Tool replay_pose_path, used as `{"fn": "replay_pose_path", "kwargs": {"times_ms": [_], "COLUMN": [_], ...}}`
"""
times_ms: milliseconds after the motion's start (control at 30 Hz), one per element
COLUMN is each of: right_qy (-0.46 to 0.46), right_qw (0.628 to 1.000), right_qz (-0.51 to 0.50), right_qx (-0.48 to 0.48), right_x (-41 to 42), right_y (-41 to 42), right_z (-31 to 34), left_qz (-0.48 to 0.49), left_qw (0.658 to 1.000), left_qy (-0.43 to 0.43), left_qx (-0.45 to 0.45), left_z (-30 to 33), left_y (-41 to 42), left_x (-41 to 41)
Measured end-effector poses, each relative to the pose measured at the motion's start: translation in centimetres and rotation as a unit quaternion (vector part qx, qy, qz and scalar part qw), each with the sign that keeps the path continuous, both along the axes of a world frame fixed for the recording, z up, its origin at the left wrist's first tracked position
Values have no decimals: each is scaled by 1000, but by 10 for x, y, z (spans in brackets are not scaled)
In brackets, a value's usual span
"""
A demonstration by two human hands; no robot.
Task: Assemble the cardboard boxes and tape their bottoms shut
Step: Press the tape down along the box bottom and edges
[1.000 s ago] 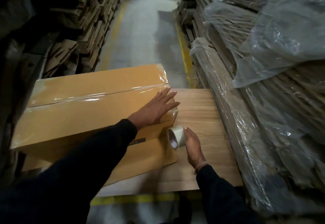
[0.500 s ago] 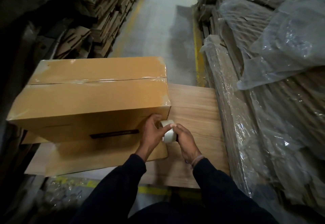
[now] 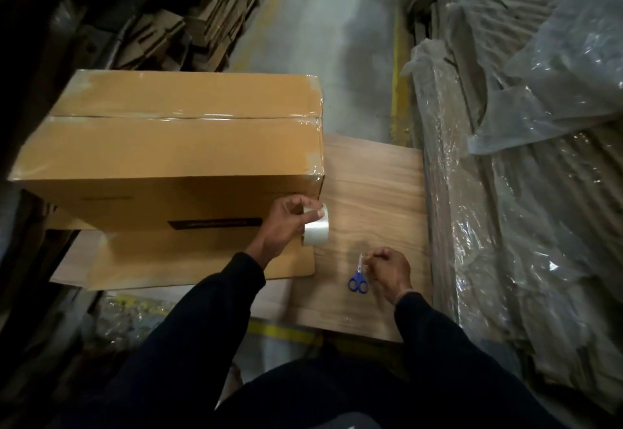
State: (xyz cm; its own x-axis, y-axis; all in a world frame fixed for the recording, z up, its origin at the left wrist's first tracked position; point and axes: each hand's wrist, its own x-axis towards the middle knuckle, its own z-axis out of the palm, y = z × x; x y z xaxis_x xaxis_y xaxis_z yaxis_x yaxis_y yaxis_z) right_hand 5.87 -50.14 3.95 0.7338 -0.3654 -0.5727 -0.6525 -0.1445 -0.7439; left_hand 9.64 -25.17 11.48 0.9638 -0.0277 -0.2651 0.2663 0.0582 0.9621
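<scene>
A brown cardboard box stands on a wooden board, its upturned face closed and clear tape running along the centre seam and edges. My left hand grips a roll of clear tape at the box's near right corner, thumb over the roll. My right hand is on the board to the right, fingers curled beside small blue-handled scissors that lie there; the fingertips are at the blades, and I cannot tell whether they pinch them.
Flat cardboard lies under the box. Plastic-wrapped stacks of flattened cardboard rise close on the right. More flattened box stacks line the left. A concrete aisle with yellow lines runs ahead.
The tape roll passed from my right hand to my left. My left hand came off the box top. My right hand moved right and down to the scissors, which are now in view.
</scene>
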Motion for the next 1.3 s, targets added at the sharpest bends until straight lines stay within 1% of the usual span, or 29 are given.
{"fn": "replay_pose_path", "kwargs": {"times_ms": [67, 133, 267, 400, 533, 633, 700, 767, 867, 900, 967, 1033, 1100, 1167, 1233, 1300], "right_qy": [28, 36, 62, 70, 67, 86, 101, 103, 98, 90, 61, 2, -58, -106, -113, -115], "right_qw": [996, 988, 967, 948, 959, 968, 970, 983, 994, 992, 991, 987, 972, 943, 914, 873], "right_qz": [32, 64, 126, 143, 131, 101, 96, 71, 34, 36, 80, 137, 218, 310, 386, 474], "right_qx": [-83, -139, -214, -276, -244, -213, -200, -135, 40, 76, 89, 81, 63, 54, 46, 11], "right_x": [-11, -19, -33, -40, -38, -36, -37, -39, -39, -38, -29, -12, 12, 37, 61, 83], "right_y": [-3, 0, 12, 20, 16, 8, 11, 16, 16, 15, 13, 11, 5, -4, -12, -18], "right_z": [-6, -12, -24, -31, -38, -53, -40, -23, -7, -1, 16, 38, 60, 79, 98, 118], "left_qz": [3, 2, 2, 11, 18, 17, 13, 0, -20, -24, -29, -31, -36, -42, -45, -50], "left_qw": [1000, 1000, 1000, 1000, 999, 999, 1000, 999, 1000, 1000, 999, 998, 996, 995, 994, 993], "left_qy": [6, 13, 21, 20, -1, -2, 0, -3, -4, -2, 0, 2, 4, 8, 12, 18], "left_qx": [-7, -12, -5, 4, 26, 29, 29, 32, 9, -2, -27, -61, -79, -85, -97, -107], "left_z": [0, -1, 1, -1, -2, -2, -1, 0, 3, 3, 2, 3, 3, 5, 7, 8], "left_y": [-2, -4, -8, -10, -11, -9, -7, -5, -4, -4, -6, -7, -9, -10, -10, -8], "left_x": [-2, -3, 0, -1, -4, -3, -1, 1, 3, 3, 3, 3, 3, 2, 1, 1]}}
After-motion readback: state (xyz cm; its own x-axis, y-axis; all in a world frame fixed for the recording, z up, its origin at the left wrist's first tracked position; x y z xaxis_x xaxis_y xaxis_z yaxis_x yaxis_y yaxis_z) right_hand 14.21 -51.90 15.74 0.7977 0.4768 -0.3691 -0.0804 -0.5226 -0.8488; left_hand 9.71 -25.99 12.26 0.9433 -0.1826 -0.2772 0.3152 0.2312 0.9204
